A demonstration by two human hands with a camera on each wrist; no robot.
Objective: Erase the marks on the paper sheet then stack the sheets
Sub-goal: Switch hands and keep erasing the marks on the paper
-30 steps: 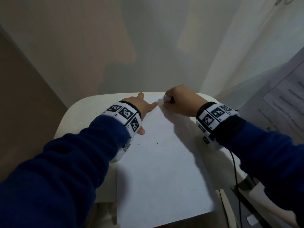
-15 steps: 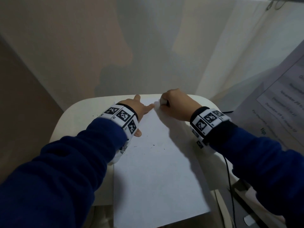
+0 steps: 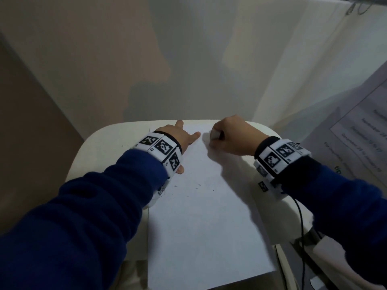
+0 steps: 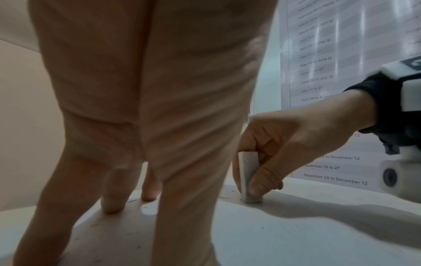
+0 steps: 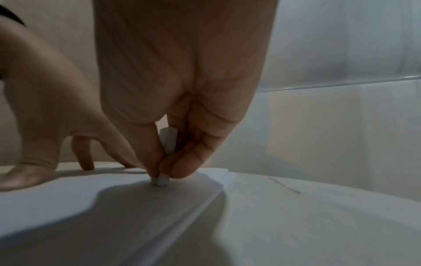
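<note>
A white paper sheet (image 3: 201, 222) lies lengthwise on a small cream table (image 3: 100, 147); another sheet's edge (image 5: 224, 177) shows under it at the far right corner. My right hand (image 3: 228, 137) pinches a white eraser (image 4: 248, 178) upright and presses its lower end (image 5: 161, 180) onto the sheet near the far edge. My left hand (image 3: 180, 139) lies flat with fingers spread, its fingertips (image 4: 112, 203) pressing the sheet's far left part. Dark eraser crumbs (image 3: 199, 185) dot the middle of the sheet.
A wall stands just behind the table. A printed schedule poster (image 3: 360, 139) hangs on the right. A black cable (image 3: 301, 222) runs down past the table's right edge. The sheet's near end overhangs the table's front edge.
My right hand with the eraser has shifted slightly along the far edge of the sheet. The left hand stays pressed in place.
</note>
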